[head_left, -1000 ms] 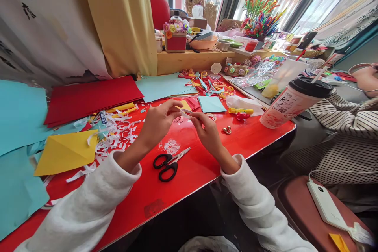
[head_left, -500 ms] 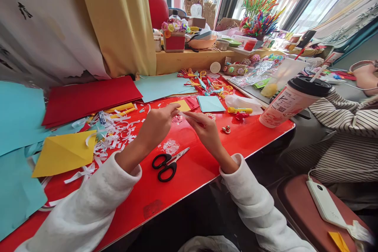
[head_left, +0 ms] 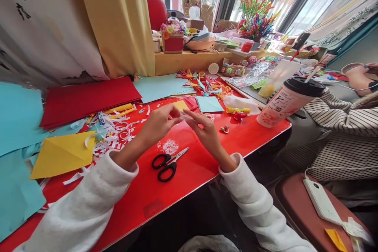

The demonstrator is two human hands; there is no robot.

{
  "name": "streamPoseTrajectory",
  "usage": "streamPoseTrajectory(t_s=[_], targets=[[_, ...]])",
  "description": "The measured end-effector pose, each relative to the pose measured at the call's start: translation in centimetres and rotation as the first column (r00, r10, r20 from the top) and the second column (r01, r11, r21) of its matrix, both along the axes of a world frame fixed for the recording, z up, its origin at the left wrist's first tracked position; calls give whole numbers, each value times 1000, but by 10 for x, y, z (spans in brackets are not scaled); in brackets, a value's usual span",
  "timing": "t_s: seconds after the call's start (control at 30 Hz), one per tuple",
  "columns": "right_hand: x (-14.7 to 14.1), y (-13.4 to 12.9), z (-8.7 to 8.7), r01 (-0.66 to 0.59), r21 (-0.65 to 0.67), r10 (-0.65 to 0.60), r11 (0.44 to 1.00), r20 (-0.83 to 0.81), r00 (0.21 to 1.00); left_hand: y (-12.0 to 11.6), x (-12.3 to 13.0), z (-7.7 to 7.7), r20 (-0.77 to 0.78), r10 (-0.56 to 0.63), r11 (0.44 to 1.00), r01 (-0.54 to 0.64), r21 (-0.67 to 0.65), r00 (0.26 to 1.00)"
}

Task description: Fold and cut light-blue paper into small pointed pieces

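Note:
Above the red tabletop [head_left: 189,173], my left hand [head_left: 159,123] and my right hand [head_left: 203,126] meet at the fingertips. Both are closed in a pinch on a small whitish piece [head_left: 183,115], thin and mostly hidden by the fingers. Scissors [head_left: 169,164] with black handles lie below my hands, blades pointing up and to the right. Just behind the fingertips are a small yellow paper square [head_left: 180,105] and a light blue paper stack [head_left: 209,104]. A white lacy patch [head_left: 170,146] is on the table under my left hand.
White paper scraps [head_left: 113,138] and a yellow sheet [head_left: 63,153] spread at left. A yellow glue stick [head_left: 238,110], small metallic beads [head_left: 225,129] and a tall lidded cup [head_left: 285,104] stand or lie at right. A person in striped sleeves [head_left: 339,118] sits beyond the cup.
My left hand's fingers have turned and opened into a rounder pinch around the whitish piece. My right fingers have shifted slightly. The view has moved a little.

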State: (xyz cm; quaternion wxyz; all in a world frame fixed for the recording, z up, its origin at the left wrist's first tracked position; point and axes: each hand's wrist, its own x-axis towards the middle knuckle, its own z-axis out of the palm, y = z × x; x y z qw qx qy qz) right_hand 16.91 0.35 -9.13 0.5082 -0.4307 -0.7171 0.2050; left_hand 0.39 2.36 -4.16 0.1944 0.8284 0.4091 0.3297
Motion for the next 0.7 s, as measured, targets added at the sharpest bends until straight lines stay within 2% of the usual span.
streamPoseTrajectory(t_s=[0.13, 0.27, 0.33, 0.53, 0.63, 0.7], targets=[[-2, 2, -4, -28, 14, 28, 1000, 13, 1000, 1, 0, -2, 10, -14, 996, 13, 87, 1000], [-7, 8, -9, -100, -88, 91, 991, -100, 991, 4, -4, -5, -110, -33, 971, 58, 230, 993], [-10, 10, -8, -124, -136, 105, 983, -139, 985, 7, -7, -5, -175, -28, 965, 73, 254, 984], [-20, 18, 23, -128, -127, 133, 984, 24, 991, 10, -18, 10, -195, 47, 968, 3, 250, 980], [-25, 21, 40, -158, -69, 160, 985, 18, 987, 9, -22, 20, -176, 100, 941, -35, 337, 979], [-31, 22, 46, -204, -71, 201, 976, -56, 978, 8, -23, 24, -177, 164, 890, -68, 450, 970]])
